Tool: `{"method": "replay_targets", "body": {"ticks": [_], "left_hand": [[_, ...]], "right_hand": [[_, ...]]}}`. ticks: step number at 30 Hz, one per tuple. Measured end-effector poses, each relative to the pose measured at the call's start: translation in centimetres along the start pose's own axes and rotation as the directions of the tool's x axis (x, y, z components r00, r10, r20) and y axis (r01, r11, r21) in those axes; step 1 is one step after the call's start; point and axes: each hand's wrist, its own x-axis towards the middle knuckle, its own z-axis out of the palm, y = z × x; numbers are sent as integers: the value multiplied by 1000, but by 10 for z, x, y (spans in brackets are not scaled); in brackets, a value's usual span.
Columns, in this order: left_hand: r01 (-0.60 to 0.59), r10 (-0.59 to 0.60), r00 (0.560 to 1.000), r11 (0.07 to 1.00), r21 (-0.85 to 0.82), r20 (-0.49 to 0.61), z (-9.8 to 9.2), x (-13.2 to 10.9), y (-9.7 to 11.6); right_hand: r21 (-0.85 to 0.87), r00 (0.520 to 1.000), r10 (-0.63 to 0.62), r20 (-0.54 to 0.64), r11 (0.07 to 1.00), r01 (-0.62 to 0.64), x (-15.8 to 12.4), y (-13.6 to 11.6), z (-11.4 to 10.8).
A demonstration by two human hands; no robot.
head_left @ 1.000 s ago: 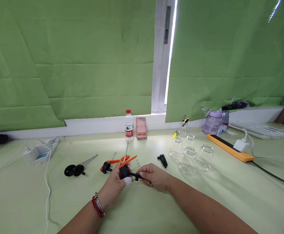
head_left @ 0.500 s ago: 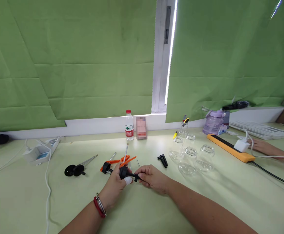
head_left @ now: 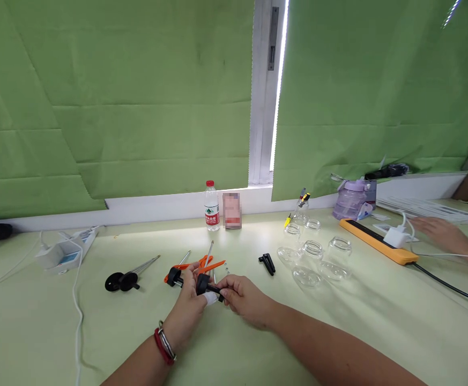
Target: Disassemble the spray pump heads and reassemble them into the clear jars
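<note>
My left hand [head_left: 188,301], with white tape on one finger, is closed around a black round cap [head_left: 202,284]. A narrow black arm sticks out of the cap to the right, and my right hand [head_left: 245,299] pinches its end. Fingers hide part of this piece. Just left of my left hand is another black cap [head_left: 173,276] with a rod. Orange plastic pieces [head_left: 215,266] and thin metal rods lie just behind my hands. Tiny clear bits [head_left: 226,266] are scattered beside them.
To the left lie black discs with metal rods [head_left: 128,281] and a white power strip [head_left: 67,257]. Black handles [head_left: 267,264], several glass jars [head_left: 312,254] and an orange power strip [head_left: 374,241] are on the right. A water bottle [head_left: 212,214] stands behind. Another person's hand [head_left: 435,228] rests far right.
My hands still grip the black piece, with the right hand slightly lower and further left. At far right, the other person's hand and forearm have shifted.
</note>
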Motion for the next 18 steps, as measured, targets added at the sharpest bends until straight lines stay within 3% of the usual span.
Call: {"method": "replay_targets", "body": {"ticks": [3,6,9,14,18], "left_hand": [[-99,99,994,995,1,-47,3,-3,1],[-252,252,968,968,12,1,5,-6,-4],[-388,384,921,919,67,67,5,-7,-11],[-466,436,885,827,315,164,6,-10,-8],[-526,484,844,664,531,231,3,-10,-5]], "right_hand": [[152,997,78,-2,985,-76,-1,-6,5],[325,994,104,36,939,-110,-4,-15,9],[429,995,55,78,900,-83,-8,-22,11],[498,995,43,86,863,-80,-10,-23,12],[534,998,20,58,844,-48,-10,-20,12]]}}
